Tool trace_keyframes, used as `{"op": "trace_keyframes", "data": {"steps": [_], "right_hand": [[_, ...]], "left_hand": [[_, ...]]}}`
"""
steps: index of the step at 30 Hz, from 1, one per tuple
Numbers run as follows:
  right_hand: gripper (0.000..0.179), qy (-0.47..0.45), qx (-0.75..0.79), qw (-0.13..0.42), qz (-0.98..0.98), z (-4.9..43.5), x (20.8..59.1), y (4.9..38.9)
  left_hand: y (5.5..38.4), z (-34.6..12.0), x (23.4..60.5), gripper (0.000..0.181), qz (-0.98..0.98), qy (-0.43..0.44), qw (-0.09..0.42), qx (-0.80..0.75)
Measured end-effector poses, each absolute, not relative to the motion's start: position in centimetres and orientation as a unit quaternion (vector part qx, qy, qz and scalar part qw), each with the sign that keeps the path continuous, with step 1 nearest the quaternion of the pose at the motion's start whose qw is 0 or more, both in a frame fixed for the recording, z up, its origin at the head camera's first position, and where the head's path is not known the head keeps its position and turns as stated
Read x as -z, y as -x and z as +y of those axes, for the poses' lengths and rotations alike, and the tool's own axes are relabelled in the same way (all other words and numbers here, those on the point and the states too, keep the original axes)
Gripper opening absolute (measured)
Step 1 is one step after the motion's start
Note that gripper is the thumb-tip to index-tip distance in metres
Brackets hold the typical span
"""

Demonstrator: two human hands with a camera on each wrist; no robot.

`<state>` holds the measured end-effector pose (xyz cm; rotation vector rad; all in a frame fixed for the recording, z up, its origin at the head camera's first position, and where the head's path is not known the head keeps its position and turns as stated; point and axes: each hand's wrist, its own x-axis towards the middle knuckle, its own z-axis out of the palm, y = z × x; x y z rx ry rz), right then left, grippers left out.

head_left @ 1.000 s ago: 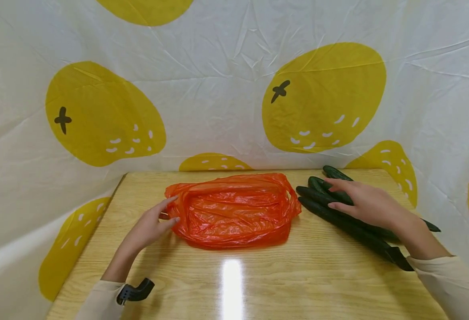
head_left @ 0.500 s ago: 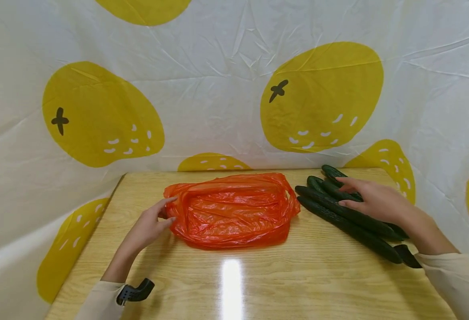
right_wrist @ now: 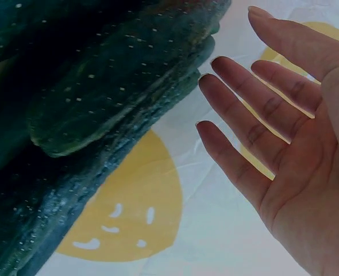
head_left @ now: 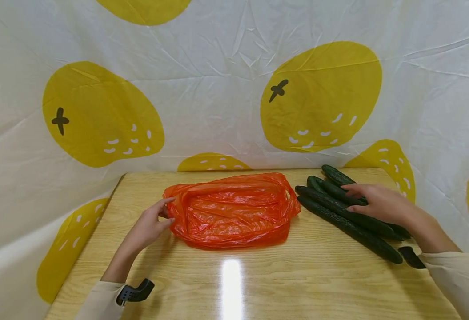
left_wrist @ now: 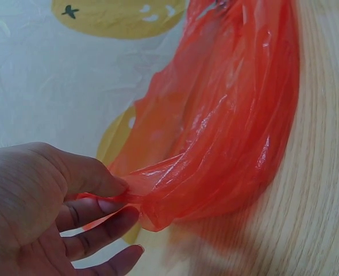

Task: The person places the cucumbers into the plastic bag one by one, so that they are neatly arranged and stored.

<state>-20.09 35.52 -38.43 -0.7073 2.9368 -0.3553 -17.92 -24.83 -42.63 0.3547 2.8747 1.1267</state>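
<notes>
Red plastic bag (head_left: 234, 213) between pinched left fingers (left_wrist: 103, 233), right fingers (right_wrist: 241, 118) loosely spread, empty, near green cucumbers (head_left: 330, 202)

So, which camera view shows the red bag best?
The head view, showing the red bag from end to end. The left wrist view shows only part, pinched by the left hand; the right wrist view shows none.

Left fingers (left_wrist: 103, 231) in a pinch, right fingers (right_wrist: 238, 118) loosely apart.
</notes>
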Motion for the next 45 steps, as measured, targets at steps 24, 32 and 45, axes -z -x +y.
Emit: {"op": "trace_keyframes", "data": {"steps": [24,32,45], "right_hand": [[0.058,0.243,0.113,0.064,0.961,34.6,40.4,20.3],[0.059,0.239,0.078,0.047,0.967,33.9,41.2,20.5],[0.055,0.236,0.029,0.033,0.971,33.3,41.7,20.7]], "left_hand": [[18.0,-24.9,42.8,0.061,0.923,-0.120,0.022,-0.365],[18.0,-24.8,42.9,0.062,0.923,-0.115,0.024,-0.367],[17.9,-24.8,43.0,0.061,0.923,-0.117,0.023,-0.365]]}}
